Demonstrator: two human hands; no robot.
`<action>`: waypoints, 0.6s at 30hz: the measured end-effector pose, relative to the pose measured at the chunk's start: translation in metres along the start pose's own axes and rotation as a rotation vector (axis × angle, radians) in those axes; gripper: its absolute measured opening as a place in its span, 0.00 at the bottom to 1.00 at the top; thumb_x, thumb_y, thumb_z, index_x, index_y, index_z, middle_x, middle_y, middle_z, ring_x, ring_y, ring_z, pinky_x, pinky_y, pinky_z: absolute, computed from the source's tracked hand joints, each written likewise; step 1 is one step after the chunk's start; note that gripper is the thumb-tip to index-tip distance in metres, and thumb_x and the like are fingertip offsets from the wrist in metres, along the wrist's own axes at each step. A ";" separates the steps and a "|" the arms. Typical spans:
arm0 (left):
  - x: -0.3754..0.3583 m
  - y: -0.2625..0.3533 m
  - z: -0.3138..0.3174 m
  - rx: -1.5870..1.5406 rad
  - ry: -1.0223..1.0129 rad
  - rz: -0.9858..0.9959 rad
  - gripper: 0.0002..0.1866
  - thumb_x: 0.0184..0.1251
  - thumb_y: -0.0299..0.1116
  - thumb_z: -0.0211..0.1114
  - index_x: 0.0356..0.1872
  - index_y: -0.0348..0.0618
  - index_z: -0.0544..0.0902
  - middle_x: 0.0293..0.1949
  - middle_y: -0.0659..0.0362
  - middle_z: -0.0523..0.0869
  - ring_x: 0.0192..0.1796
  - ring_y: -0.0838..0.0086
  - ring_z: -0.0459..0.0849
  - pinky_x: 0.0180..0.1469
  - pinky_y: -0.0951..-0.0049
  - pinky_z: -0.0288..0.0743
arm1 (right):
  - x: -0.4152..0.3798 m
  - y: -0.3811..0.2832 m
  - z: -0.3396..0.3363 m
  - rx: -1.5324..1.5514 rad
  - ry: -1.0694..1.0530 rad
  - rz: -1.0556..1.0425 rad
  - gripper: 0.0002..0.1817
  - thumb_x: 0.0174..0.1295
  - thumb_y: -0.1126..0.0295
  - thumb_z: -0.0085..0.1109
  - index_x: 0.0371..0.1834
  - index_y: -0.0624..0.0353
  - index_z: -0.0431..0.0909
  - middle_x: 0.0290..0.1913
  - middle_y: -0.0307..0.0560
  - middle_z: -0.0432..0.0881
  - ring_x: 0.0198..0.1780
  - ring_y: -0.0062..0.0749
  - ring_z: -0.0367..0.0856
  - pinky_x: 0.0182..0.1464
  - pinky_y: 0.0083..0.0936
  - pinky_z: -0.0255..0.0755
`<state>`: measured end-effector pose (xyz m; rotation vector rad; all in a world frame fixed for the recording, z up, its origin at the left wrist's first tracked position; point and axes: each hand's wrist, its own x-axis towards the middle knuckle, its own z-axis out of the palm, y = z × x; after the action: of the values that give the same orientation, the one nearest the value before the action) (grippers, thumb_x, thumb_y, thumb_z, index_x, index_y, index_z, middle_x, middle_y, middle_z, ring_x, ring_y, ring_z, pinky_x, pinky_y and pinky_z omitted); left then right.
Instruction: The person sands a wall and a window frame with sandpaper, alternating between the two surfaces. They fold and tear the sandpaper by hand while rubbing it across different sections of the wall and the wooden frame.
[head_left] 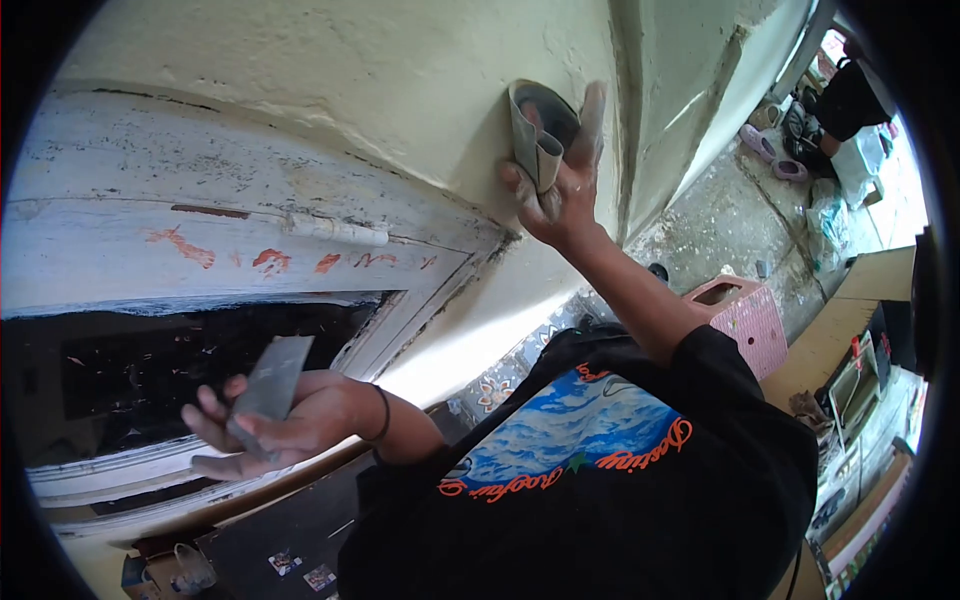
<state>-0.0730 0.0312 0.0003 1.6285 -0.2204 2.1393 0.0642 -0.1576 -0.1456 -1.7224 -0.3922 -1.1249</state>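
A flat grey rectangular piece [272, 385] rests between the fingers and palm of my left hand [305, 425], in front of the dark pane of a white-painted frame [130, 245]. My left palm is turned up, and a dark band circles the wrist. Higher up, my right hand [568, 195] grips a curled, folded grey sheet [540, 135] close to the pale wall [420, 90]. Whether the sheet touches the wall is hard to tell. Pale dust covers the fingers of my right hand.
Beside the frame's hinge are reddish patches. A pink perforated container [745, 325] stands on the speckled floor [715, 225]. Shoes [790, 170], plastic bags and part of another person [850, 100] are at the upper right. Cardboard [870, 275] lies at the right, and a dark surface [290, 530] is at the lower left.
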 end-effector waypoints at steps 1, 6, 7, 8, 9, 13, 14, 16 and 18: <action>0.011 -0.003 0.007 -0.019 0.035 0.077 0.32 0.61 0.35 0.57 0.63 0.33 0.54 0.52 0.42 0.73 0.50 0.60 0.78 0.42 0.73 0.76 | -0.002 0.003 0.001 -0.056 0.002 -0.023 0.28 0.51 0.60 0.59 0.59 0.46 0.73 0.68 0.75 0.42 0.68 0.69 0.47 0.64 0.53 0.48; 0.071 0.000 0.038 -0.124 0.089 0.386 0.36 0.62 0.38 0.58 0.62 0.36 0.44 0.47 0.36 0.76 0.44 0.51 0.81 0.40 0.61 0.83 | 0.001 0.006 -0.001 -0.114 -0.047 -0.089 0.30 0.53 0.58 0.56 0.61 0.52 0.70 0.69 0.77 0.40 0.69 0.74 0.40 0.66 0.58 0.38; 0.082 0.001 0.044 -0.160 0.107 0.409 0.36 0.64 0.38 0.57 0.62 0.37 0.42 0.47 0.35 0.77 0.43 0.50 0.82 0.39 0.60 0.83 | 0.008 0.001 -0.002 -0.097 -0.044 -0.089 0.28 0.54 0.60 0.55 0.61 0.54 0.70 0.69 0.76 0.42 0.70 0.73 0.37 0.66 0.58 0.35; 0.094 0.002 0.047 -0.190 0.125 0.435 0.37 0.65 0.39 0.56 0.61 0.38 0.40 0.46 0.34 0.77 0.42 0.48 0.82 0.38 0.58 0.83 | 0.018 -0.003 -0.003 -0.080 -0.050 -0.115 0.28 0.54 0.60 0.55 0.61 0.54 0.70 0.69 0.76 0.42 0.70 0.73 0.37 0.66 0.58 0.35; 0.114 -0.007 0.040 -0.155 0.061 0.529 0.37 0.68 0.41 0.53 0.60 0.41 0.35 0.46 0.34 0.77 0.42 0.47 0.82 0.36 0.58 0.85 | 0.032 -0.008 -0.005 -0.082 -0.030 -0.145 0.27 0.55 0.62 0.55 0.60 0.54 0.71 0.69 0.74 0.44 0.70 0.72 0.37 0.66 0.58 0.35; 0.160 0.023 0.074 -0.120 0.044 0.577 0.38 0.63 0.44 0.60 0.66 0.34 0.51 0.56 0.37 0.72 0.46 0.60 0.80 0.41 0.69 0.76 | 0.088 -0.032 -0.009 -0.025 0.011 -0.241 0.24 0.55 0.66 0.54 0.56 0.61 0.73 0.70 0.65 0.50 0.71 0.68 0.37 0.67 0.57 0.32; 0.167 0.027 0.076 -0.090 0.052 0.591 0.38 0.64 0.44 0.60 0.65 0.34 0.51 0.56 0.37 0.73 0.45 0.60 0.80 0.41 0.69 0.76 | 0.098 -0.035 -0.009 -0.040 0.009 -0.262 0.23 0.55 0.67 0.54 0.55 0.63 0.74 0.70 0.63 0.51 0.71 0.66 0.38 0.67 0.57 0.31; 0.180 0.037 0.076 -0.030 0.067 0.614 0.37 0.64 0.44 0.60 0.64 0.34 0.52 0.55 0.38 0.73 0.45 0.61 0.80 0.41 0.69 0.76 | 0.093 -0.035 -0.010 0.024 -0.009 -0.289 0.23 0.54 0.68 0.53 0.53 0.67 0.74 0.70 0.60 0.54 0.72 0.64 0.40 0.68 0.57 0.30; 0.191 0.045 0.073 0.028 0.082 0.638 0.36 0.64 0.44 0.60 0.64 0.34 0.53 0.54 0.38 0.73 0.44 0.61 0.80 0.41 0.69 0.76 | 0.070 -0.022 -0.012 0.006 -0.139 -0.272 0.24 0.54 0.69 0.53 0.54 0.68 0.73 0.69 0.60 0.56 0.71 0.62 0.43 0.68 0.57 0.31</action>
<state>-0.0687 0.0106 0.2086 1.6273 -0.7754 2.6661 0.0792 -0.1749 -0.0745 -1.7848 -0.7327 -1.1964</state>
